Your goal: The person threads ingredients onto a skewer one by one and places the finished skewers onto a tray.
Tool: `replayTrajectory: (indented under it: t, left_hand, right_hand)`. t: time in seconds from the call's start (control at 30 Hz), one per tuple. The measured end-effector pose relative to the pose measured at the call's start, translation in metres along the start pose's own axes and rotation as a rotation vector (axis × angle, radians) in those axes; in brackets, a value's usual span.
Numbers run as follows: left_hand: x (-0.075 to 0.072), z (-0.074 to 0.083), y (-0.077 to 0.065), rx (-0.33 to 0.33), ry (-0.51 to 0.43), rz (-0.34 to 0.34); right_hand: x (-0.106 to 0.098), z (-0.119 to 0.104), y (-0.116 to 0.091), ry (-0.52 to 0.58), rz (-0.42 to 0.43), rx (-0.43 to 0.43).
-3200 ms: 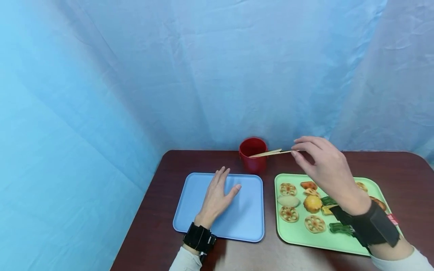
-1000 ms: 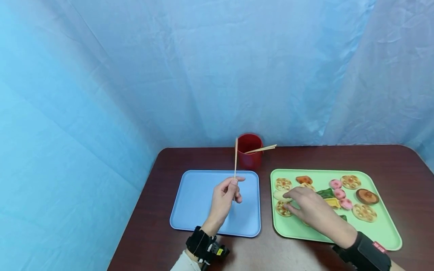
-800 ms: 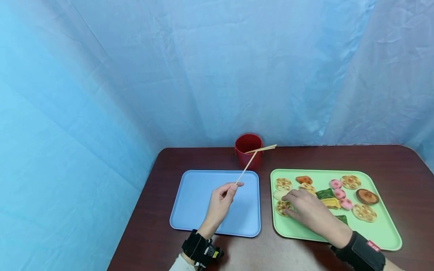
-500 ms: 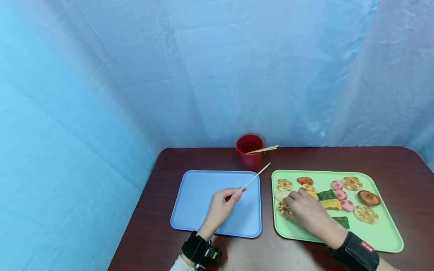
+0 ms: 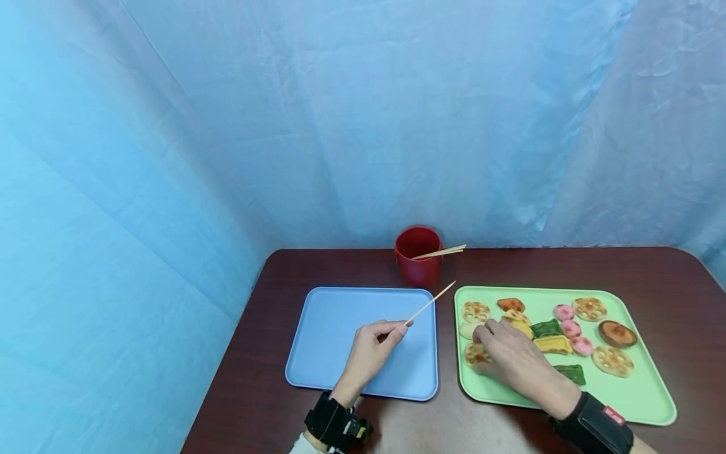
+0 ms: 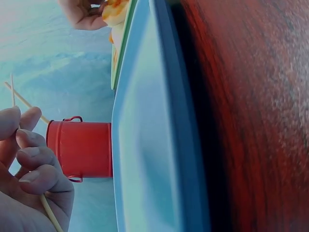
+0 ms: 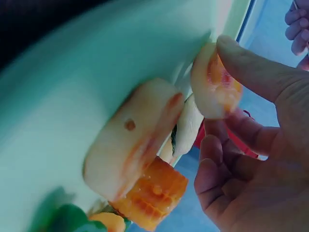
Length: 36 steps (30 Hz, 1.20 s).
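My left hand (image 5: 368,353), above the blue tray (image 5: 323,340), pinches a thin wooden skewer (image 5: 431,302) between thumb and forefinger. The skewer slants up to the right, its tip near the green tray's corner; its lower part shows inside the palm in the left wrist view. Over the left part of the green tray (image 5: 629,403), my right hand (image 5: 513,356) pinches a lotus root slice (image 7: 215,87) between thumb and fingers. In the right wrist view that slice stands on edge. Another lotus slice (image 7: 133,140) lies beside it. My right hand hides some food in the head view.
Behind the trays stands a red cup (image 5: 418,271) with several skewers (image 5: 448,251) leaning out rightward. The green tray also bears pink rings (image 5: 570,328), a mushroom slice (image 5: 617,333), green pieces (image 5: 570,373) and yellow pieces (image 5: 553,344). A blue cloth (image 5: 363,126) hangs behind the table.
A skewer has passed from my right hand to my left, which has tipped it from upright toward the right. My right hand has moved from beside the cup down to the lotus slice.
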<state>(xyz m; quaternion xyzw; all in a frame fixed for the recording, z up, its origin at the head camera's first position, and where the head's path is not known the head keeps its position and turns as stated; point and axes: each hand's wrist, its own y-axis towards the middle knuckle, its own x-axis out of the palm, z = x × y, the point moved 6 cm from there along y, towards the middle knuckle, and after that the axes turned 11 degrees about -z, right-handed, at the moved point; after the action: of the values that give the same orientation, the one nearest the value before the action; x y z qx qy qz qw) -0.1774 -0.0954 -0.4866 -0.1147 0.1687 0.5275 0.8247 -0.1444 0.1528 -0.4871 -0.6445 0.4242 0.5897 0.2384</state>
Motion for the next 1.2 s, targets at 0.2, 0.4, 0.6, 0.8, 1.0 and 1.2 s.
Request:
replayTrajectory:
  t: [0.2,0.4,0.6,0.8,1.0,1.2]
  left_hand:
    - [0.003,-0.002,0.000,0.010,0.016,-0.001]
    - [0.004,-0.001,0.001,0.031,0.029,0.011]
    - [0.005,0.004,0.000,0.054,0.071,0.063]
    - [0.009,0.013,0.002,0.113,0.080,0.079]
    - [0.012,0.017,0.004,0.146,0.111,0.089]
    - [0.015,0.023,0.008,0.229,0.151,0.122]
  right_hand:
    - [0.002,0.001,-0.001,0.127,-0.087,0.079]
    - [-0.005,0.005,-0.002,0.248,-0.105,0.114]
    - [-0.026,0.018,-0.002,0.362,-0.039,0.204]
    - [-0.050,0.034,-0.007,0.521,0.126,0.291]
    - [-0.059,0.045,-0.012,0.688,0.204,0.382]
    - [-0.060,0.055,-0.012,0.884,0.236,0.477]
